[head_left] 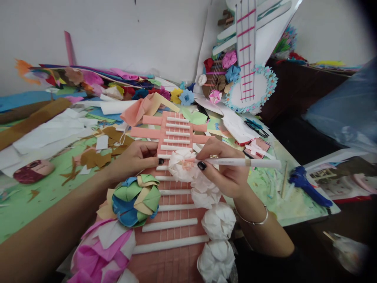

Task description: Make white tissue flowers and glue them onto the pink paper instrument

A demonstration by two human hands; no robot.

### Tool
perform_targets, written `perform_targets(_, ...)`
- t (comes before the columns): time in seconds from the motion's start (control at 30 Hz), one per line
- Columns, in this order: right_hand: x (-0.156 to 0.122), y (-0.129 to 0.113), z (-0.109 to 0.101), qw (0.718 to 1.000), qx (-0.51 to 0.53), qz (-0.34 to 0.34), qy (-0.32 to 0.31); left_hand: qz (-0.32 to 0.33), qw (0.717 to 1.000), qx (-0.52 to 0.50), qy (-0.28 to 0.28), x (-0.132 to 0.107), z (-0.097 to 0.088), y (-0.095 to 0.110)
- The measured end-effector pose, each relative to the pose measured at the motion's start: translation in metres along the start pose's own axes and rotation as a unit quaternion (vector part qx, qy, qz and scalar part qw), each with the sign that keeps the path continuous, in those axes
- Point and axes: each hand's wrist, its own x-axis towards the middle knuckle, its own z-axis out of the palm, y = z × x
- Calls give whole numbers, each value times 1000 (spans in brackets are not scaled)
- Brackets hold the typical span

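Observation:
A pink paper guitar (pixel 176 259) lies in front of me, with white rolled-paper bars (pixel 173 208) across its neck and thin strings along it. My left hand (pixel 144 155) grips the neck's left edge, thumb on top and the other fingers partly hidden. In my right hand (pixel 226 165) is a white marker (pixel 244 162), pinched near its peach tip. That tip touches a white paper flower (pixel 179 165), which has peach colour on it. More white paper flowers (pixel 218 221) run down the right side. A green-blue flower (pixel 135 200) and a pink-white flower (pixel 103 251) sit on the left.
Brown paper scraps (pixel 94 157) and a maroon-and-pink rounded object (pixel 33 171) lie at left. A blue glue gun (pixel 309 184) rests at the right table edge. Behind stand a decorated white paper guitar (pixel 250 86) and a heap of coloured paper flowers (pixel 94 78).

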Motion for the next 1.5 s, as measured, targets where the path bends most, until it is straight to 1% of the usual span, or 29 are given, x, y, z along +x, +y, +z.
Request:
perform_targets(0.1,-1,0,0,1000,3,-3,0,-9,1000,-13,-16,1,-2,-2)
perform_targets(0.37,-1,-1,1,1000,-2,4,-15,-14,1000,-1,1,2,-1,-2)
perform_targets(0.5,-1,-1,0,1000,15,-3,-8,-18,999,-28,0,1,-1,-3)
perform_targets(0.63,-1,-1,0,1000,17,-7,-2,-21,999,-26,0,2,-2,-5)
perform_targets(0.77,-1,0,1,1000,4,-1,-9,-12,1000,-25,1,3,-2,-6)
perform_targets(1.0,-2,-1,0,1000,-6,-4,-4,-11,999,-30,5,3,-1,-5)
perform_targets(1.03,-1,-1,0,1000,-7,-5,15,-12,999,-35,5,2,-1,-5)
perform_targets(1.07,-1,0,1,999,-7,-7,51,-12,999,-41,4,2,-1,-5)
perform_targets(1.13,0,3,2,987,-2,-5,161,-2,999,-50,11,1,-2,-6)
perform_targets(1.2,2,8,3,960,0,2,280,28,997,-54,36,2,-6,-6)
perform_targets(1.23,3,11,2,946,-5,3,325,48,996,-57,56,3,-9,-5)
perform_targets(1.27,3,13,2,934,-15,5,357,67,993,-59,78,5,-13,-5)
perform_targets(1.33,4,16,0,919,-37,3,393,93,986,-62,121,7,-23,-4)
perform_targets(1.4,4,17,-4,917,-32,5,397,106,980,-64,156,9,-33,-3)
perform_targets(1.47,4,15,-9,929,14,11,369,113,976,-59,175,11,-42,-5)
perform_targets(1.5,4,15,-11,939,48,19,341,114,976,-54,180,12,-45,-6)
